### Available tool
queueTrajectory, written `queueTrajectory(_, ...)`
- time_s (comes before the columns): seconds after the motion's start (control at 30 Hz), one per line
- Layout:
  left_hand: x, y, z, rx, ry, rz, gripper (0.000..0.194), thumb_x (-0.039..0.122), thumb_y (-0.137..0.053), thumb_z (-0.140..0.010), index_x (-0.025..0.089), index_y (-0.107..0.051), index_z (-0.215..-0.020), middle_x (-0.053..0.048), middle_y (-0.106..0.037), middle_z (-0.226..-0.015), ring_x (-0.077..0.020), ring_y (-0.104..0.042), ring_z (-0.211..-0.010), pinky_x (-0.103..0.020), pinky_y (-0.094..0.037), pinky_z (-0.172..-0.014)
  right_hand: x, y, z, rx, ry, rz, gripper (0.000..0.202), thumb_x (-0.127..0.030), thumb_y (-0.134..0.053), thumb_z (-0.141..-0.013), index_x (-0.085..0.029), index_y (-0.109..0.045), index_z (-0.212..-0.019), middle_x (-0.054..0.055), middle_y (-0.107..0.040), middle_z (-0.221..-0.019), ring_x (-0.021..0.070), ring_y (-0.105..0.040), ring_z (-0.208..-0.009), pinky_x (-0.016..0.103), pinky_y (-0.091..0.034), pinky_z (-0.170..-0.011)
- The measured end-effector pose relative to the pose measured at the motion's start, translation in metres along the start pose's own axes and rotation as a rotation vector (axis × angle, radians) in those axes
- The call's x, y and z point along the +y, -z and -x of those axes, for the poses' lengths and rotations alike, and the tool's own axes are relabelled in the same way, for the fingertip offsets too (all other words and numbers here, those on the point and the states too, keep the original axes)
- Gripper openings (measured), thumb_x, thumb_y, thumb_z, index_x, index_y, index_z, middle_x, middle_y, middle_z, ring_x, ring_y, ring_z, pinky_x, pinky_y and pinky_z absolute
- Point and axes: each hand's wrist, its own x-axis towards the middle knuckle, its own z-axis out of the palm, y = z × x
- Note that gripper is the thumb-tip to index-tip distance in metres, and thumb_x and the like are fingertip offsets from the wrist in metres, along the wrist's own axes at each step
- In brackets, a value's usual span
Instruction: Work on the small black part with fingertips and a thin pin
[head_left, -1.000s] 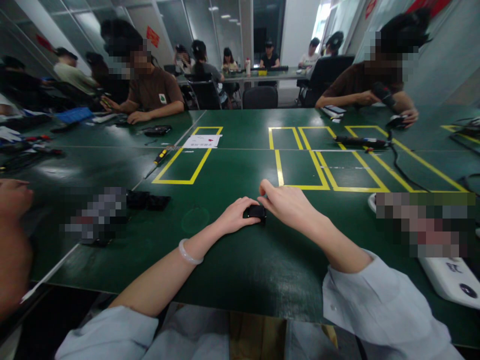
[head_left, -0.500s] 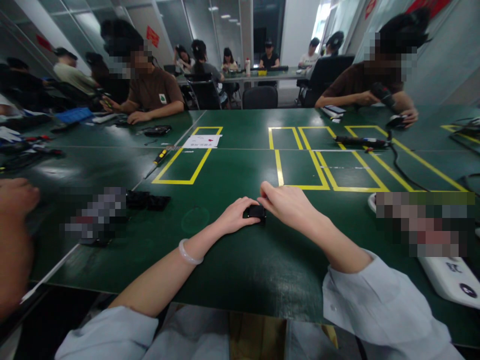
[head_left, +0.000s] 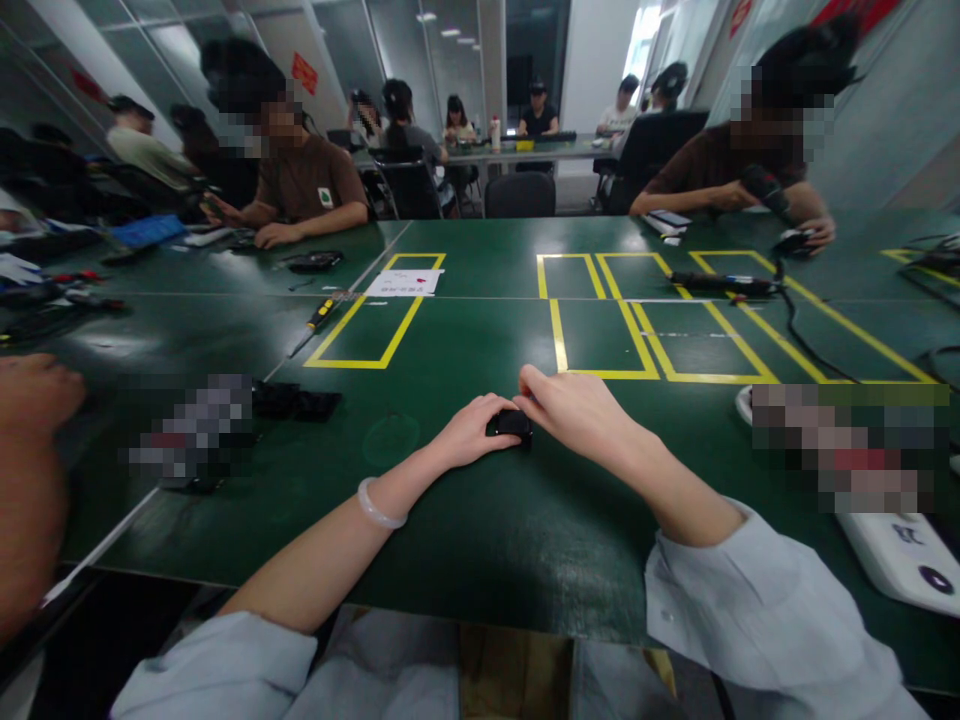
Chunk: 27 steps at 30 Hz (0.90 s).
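Observation:
A small black object point(head_left: 514, 426) rests on the green table point(head_left: 480, 540), in front of me at the middle. My left hand point(head_left: 474, 432) grips it from the left, thumb on the near side and fingers on the far side. Over its right end, my right hand point(head_left: 574, 405) is closed in a pinch, fingertips close to the object. Whatever those fingertips hold, if anything, is too small and hidden to name. A pale bracelet point(head_left: 381, 505) circles my left wrist.
Black pieces point(head_left: 296, 400) lie to the left, near another person's hand point(head_left: 37, 395). A yellow-black screwdriver point(head_left: 321, 315) and a paper sheet point(head_left: 405, 283) lie further off. A white device point(head_left: 900, 560) is at the right. Two people sit across the table.
My hands and the black object have barely moved. The other person's hand at the left edge has shifted slightly to the right.

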Motion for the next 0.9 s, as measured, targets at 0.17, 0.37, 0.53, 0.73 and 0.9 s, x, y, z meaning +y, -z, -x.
queueTrajectory(0.17, 0.0, 0.0009, 0.0002, -0.003, -0.002, 0.007, 0.036, 0.045, -0.063, -0.081, 0.023, -0.056, -0.108, -0.004, -0.058, -0.104, -0.0237, -0.054, -0.098, -0.036, -0.042, -0.087, -0.0008, 0.0031, 0.0006, -0.024, 0.014, -0.014, 0.022, -0.028, -0.031, -0.095, -0.019, -0.049, -0.104, 0.005, -0.069, -0.079, 0.0187, -0.064, -0.069, 0.026, -0.024, -0.053)
queueTrajectory(0.37, 0.0006, 0.0008, 0.0, 0.003, 0.0, 0.008, 0.034, 0.045, -0.063, -0.081, 0.022, -0.056, -0.105, -0.004, -0.058, -0.103, -0.0234, -0.054, -0.097, -0.035, -0.043, -0.086, -0.0015, 0.0031, 0.0018, 0.006, 0.015, -0.045, 0.02, -0.029, -0.033, -0.095, -0.019, -0.048, -0.103, 0.004, -0.069, -0.08, 0.018, -0.064, -0.069, 0.026, -0.025, -0.054)
queueTrajectory(0.53, 0.0009, 0.001, 0.0004, -0.002, 0.01, 0.016, 0.035, 0.046, -0.062, -0.081, 0.022, -0.057, -0.106, -0.004, -0.059, -0.103, -0.0241, -0.054, -0.097, -0.037, -0.043, -0.087, -0.0004, 0.0014, 0.0, -0.015, 0.019, 0.001, 0.027, -0.038, -0.031, -0.096, -0.019, -0.051, -0.1, 0.005, -0.068, -0.077, 0.0201, -0.065, -0.069, 0.027, -0.023, -0.052)
queueTrajectory(0.73, -0.0006, 0.0004, -0.0004, 0.007, 0.006, 0.009, 0.036, 0.046, -0.063, -0.08, 0.022, -0.057, -0.106, -0.004, -0.058, -0.102, -0.0233, -0.054, -0.096, -0.035, -0.043, -0.085, -0.001, 0.002, 0.0007, -0.01, 0.028, -0.026, 0.02, -0.026, -0.033, -0.094, -0.019, -0.049, -0.104, 0.005, -0.069, -0.08, 0.0186, -0.064, -0.068, 0.026, -0.024, -0.053)
queueTrajectory(0.9, 0.0006, 0.0009, -0.0004, 0.0, 0.011, 0.01, 0.034, 0.047, -0.062, -0.08, 0.021, -0.057, -0.103, -0.004, -0.059, -0.101, -0.0238, -0.054, -0.096, -0.036, -0.043, -0.086, -0.0031, 0.0042, 0.0016, -0.013, 0.012, -0.037, 0.023, -0.033, -0.032, -0.096, -0.02, -0.049, -0.104, 0.005, -0.07, -0.083, 0.0186, -0.064, -0.071, 0.026, -0.027, -0.055)
